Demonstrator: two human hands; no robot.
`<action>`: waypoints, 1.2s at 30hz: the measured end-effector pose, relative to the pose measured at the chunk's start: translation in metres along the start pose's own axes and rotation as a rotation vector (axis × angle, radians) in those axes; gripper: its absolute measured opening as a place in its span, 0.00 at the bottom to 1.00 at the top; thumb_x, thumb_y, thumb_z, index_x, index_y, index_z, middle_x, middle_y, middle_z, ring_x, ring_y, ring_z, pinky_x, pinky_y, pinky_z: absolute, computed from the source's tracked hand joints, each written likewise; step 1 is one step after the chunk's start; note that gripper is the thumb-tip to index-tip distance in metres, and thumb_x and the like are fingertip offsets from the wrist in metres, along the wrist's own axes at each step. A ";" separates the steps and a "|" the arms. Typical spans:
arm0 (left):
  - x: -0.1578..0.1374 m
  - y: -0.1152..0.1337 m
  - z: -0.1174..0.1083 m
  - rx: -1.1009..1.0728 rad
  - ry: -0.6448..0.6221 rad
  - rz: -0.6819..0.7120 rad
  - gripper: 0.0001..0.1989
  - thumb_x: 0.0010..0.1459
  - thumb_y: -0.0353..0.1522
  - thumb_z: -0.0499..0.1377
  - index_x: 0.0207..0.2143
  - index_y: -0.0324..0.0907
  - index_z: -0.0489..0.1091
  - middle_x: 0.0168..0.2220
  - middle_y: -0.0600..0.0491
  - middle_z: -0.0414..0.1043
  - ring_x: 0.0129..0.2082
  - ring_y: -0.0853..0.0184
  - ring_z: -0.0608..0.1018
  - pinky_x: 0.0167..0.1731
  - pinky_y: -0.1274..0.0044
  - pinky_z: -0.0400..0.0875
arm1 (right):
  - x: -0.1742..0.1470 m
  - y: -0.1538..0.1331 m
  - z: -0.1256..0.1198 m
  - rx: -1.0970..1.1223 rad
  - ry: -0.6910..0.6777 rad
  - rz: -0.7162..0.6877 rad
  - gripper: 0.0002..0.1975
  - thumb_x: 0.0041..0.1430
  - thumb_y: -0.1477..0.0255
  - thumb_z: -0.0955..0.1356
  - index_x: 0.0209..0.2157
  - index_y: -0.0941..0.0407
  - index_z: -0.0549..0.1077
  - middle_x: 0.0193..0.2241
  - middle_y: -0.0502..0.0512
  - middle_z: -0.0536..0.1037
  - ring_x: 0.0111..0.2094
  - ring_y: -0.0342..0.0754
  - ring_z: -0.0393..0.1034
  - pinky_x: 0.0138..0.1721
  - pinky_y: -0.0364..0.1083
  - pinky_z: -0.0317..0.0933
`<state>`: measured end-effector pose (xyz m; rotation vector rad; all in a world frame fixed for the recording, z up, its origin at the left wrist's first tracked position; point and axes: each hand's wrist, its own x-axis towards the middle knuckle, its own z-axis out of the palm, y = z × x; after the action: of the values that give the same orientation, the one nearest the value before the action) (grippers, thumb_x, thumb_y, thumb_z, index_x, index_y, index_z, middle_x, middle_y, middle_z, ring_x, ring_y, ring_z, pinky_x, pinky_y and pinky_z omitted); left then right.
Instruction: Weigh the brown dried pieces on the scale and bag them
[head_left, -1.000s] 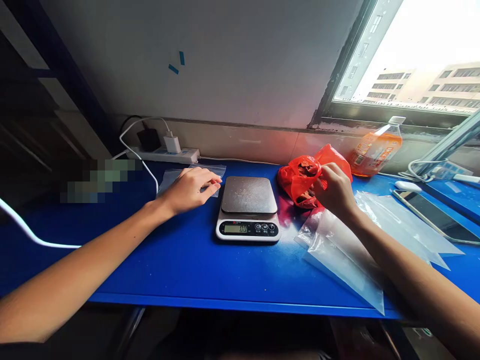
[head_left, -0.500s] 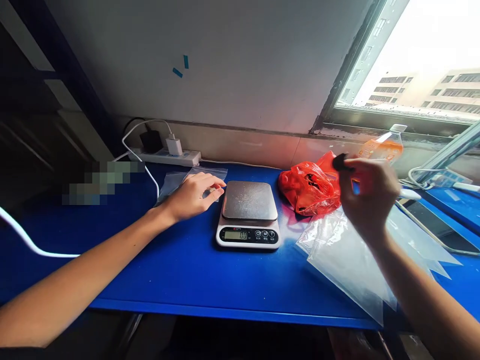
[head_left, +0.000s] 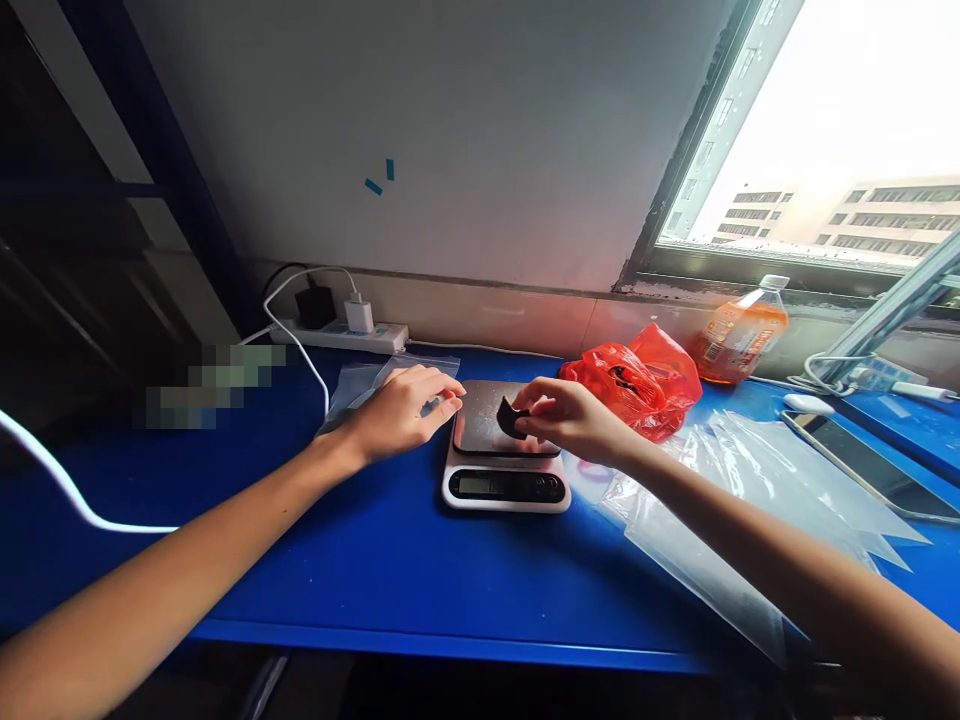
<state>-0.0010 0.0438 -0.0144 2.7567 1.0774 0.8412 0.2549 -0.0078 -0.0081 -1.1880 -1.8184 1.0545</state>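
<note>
The right hand (head_left: 574,420) has its thumb and fingertips closed on one piece (head_left: 511,418): near-black, matt, curved, with a concave upper edge and an upturned corner. It juts out from the fingertips over the single scale (head_left: 477,432), whose silvery plate lies beneath the grip; whether the two touch I cannot tell. Left of the grip is the left hand (head_left: 401,410), thumb and fingers slightly apart, by the plate's edge, over clear film (head_left: 358,385).

Just beyond the grip, to its right, sits one red bag (head_left: 634,385), crumpled; farther that way, one bottle (head_left: 742,340) of orange drink. Nearer and right of the grip, under the forearm, several clear bags (head_left: 739,490) overlap too much to count, with one phone (head_left: 877,465) past them. Beyond the grip, to the left, two plugs, one black (head_left: 315,307) and one white (head_left: 359,315), stand in one power strip (head_left: 345,338).

The scale's display and button marks are too dim to read; the bottle's label has lettering too small to make out.
</note>
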 end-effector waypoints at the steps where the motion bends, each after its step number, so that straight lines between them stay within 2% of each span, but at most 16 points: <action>1: 0.000 -0.001 0.000 0.005 -0.001 0.002 0.14 0.62 0.38 0.53 0.41 0.43 0.75 0.39 0.49 0.80 0.42 0.60 0.78 0.45 0.67 0.69 | 0.004 -0.002 0.002 -0.014 -0.005 -0.006 0.11 0.48 0.67 0.72 0.33 0.55 0.71 0.28 0.49 0.75 0.26 0.41 0.69 0.25 0.42 0.61; 5: -0.001 -0.002 0.002 0.008 -0.001 0.010 0.14 0.63 0.38 0.52 0.41 0.43 0.75 0.40 0.49 0.80 0.43 0.59 0.78 0.46 0.65 0.67 | 0.015 -0.001 0.007 -0.016 0.013 -0.006 0.12 0.46 0.66 0.73 0.32 0.56 0.72 0.36 0.53 0.76 0.31 0.42 0.70 0.28 0.42 0.62; 9: -0.001 0.000 0.001 -0.001 -0.004 0.010 0.14 0.63 0.38 0.52 0.42 0.42 0.75 0.40 0.49 0.80 0.43 0.59 0.77 0.46 0.65 0.67 | 0.022 0.004 0.011 0.012 0.070 0.016 0.14 0.44 0.67 0.74 0.31 0.56 0.68 0.32 0.50 0.74 0.31 0.42 0.70 0.30 0.42 0.62; 13: -0.001 0.001 0.001 -0.020 -0.004 0.014 0.14 0.64 0.38 0.52 0.42 0.41 0.75 0.40 0.49 0.79 0.43 0.60 0.77 0.45 0.67 0.67 | 0.024 0.004 0.012 0.015 0.114 -0.022 0.14 0.46 0.69 0.73 0.30 0.55 0.65 0.29 0.47 0.72 0.29 0.42 0.69 0.30 0.43 0.61; 17: -0.001 -0.001 0.003 -0.014 -0.009 0.011 0.14 0.63 0.37 0.52 0.41 0.41 0.74 0.40 0.49 0.79 0.43 0.60 0.77 0.45 0.67 0.68 | 0.024 0.007 0.011 -0.291 0.134 -0.068 0.06 0.52 0.72 0.71 0.33 0.56 0.74 0.32 0.53 0.75 0.32 0.45 0.70 0.37 0.47 0.64; 21: 0.000 -0.004 0.003 0.001 -0.008 0.016 0.14 0.63 0.37 0.52 0.41 0.41 0.75 0.39 0.49 0.79 0.42 0.60 0.77 0.45 0.67 0.67 | 0.025 0.006 0.007 -0.612 0.243 -0.271 0.04 0.56 0.71 0.70 0.32 0.55 0.79 0.37 0.58 0.76 0.39 0.49 0.70 0.44 0.50 0.63; 24: 0.000 -0.004 0.003 0.004 -0.013 0.009 0.14 0.63 0.37 0.52 0.41 0.41 0.75 0.40 0.49 0.79 0.42 0.60 0.77 0.44 0.67 0.68 | 0.020 -0.010 -0.012 -0.723 0.345 -0.436 0.06 0.59 0.70 0.68 0.33 0.55 0.79 0.34 0.57 0.77 0.39 0.49 0.70 0.44 0.50 0.63; 26: 0.000 -0.004 0.002 0.000 -0.005 0.011 0.14 0.63 0.37 0.52 0.41 0.41 0.75 0.40 0.49 0.79 0.42 0.61 0.77 0.44 0.68 0.68 | 0.012 -0.022 -0.035 -0.767 0.470 -0.479 0.08 0.60 0.70 0.67 0.33 0.55 0.78 0.33 0.56 0.79 0.37 0.48 0.70 0.42 0.48 0.63; 28: -0.001 -0.003 0.002 -0.005 0.005 0.021 0.14 0.63 0.37 0.52 0.41 0.41 0.75 0.40 0.49 0.79 0.41 0.61 0.77 0.43 0.68 0.68 | -0.001 -0.024 -0.062 -0.807 0.632 -0.427 0.09 0.61 0.69 0.66 0.35 0.56 0.78 0.35 0.57 0.81 0.35 0.47 0.72 0.40 0.47 0.63; 30: -0.001 -0.002 0.001 -0.004 0.007 0.029 0.14 0.63 0.37 0.52 0.41 0.41 0.74 0.40 0.49 0.79 0.42 0.61 0.77 0.44 0.68 0.68 | -0.015 -0.010 -0.089 -0.853 0.723 -0.320 0.10 0.61 0.70 0.65 0.36 0.57 0.78 0.35 0.59 0.81 0.33 0.47 0.73 0.39 0.47 0.64; 33: -0.001 -0.002 0.002 0.002 -0.009 0.025 0.14 0.63 0.37 0.51 0.41 0.41 0.74 0.40 0.49 0.79 0.42 0.60 0.77 0.45 0.66 0.68 | -0.034 0.028 -0.114 -0.752 0.675 -0.107 0.09 0.56 0.74 0.65 0.32 0.58 0.78 0.32 0.59 0.82 0.32 0.49 0.75 0.37 0.47 0.65; 36: -0.001 -0.003 0.004 0.000 -0.037 0.008 0.14 0.63 0.38 0.52 0.41 0.41 0.74 0.40 0.49 0.79 0.43 0.59 0.77 0.45 0.65 0.68 | -0.039 0.059 -0.120 -0.693 0.594 -0.057 0.12 0.53 0.76 0.63 0.34 0.57 0.79 0.34 0.58 0.82 0.34 0.49 0.77 0.37 0.47 0.68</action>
<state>-0.0010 0.0461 -0.0192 2.7670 1.0615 0.7871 0.3938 -0.0008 -0.0166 -1.6082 -1.7348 -0.0286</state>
